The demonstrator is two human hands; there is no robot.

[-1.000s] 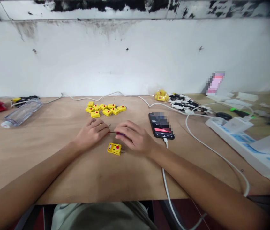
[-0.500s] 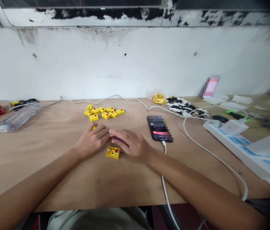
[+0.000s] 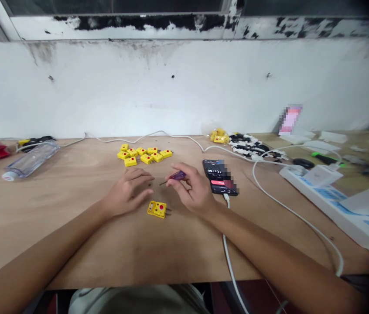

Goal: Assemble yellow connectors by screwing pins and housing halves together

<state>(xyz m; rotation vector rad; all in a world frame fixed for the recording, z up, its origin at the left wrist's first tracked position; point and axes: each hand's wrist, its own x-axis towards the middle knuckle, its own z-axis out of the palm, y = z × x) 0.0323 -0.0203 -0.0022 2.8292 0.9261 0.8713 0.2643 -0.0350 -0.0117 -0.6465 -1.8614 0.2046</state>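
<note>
My right hand (image 3: 193,188) pinches a small screwdriver (image 3: 178,175) by its purple handle, the thin shaft pointing left and down towards the table. Opposite it, my left hand (image 3: 128,192) rests on the wood with thumb and fingers apart, and I see nothing held in it. Tiny dark bits (image 3: 149,184), too small to name, lie by the left fingertips. Just in front of both hands is a yellow connector plug (image 3: 157,209) with a red dot and two metal pins facing right; its left end looks uncovered. Several similar yellow plugs (image 3: 146,158) lie grouped beyond my left hand.
A phone (image 3: 215,174) on a white cable lies right of my right hand. Further right are a power strip (image 3: 335,209) and black-and-white parts (image 3: 250,146). A bag of yellow pieces (image 3: 219,136) sits near the wall. At left lies a clear bottle (image 3: 32,161).
My hands have moved apart, and the screwdriver now shows clearly in my right hand. My left fingers have spread; the yellow bit seen by them before no longer shows.
</note>
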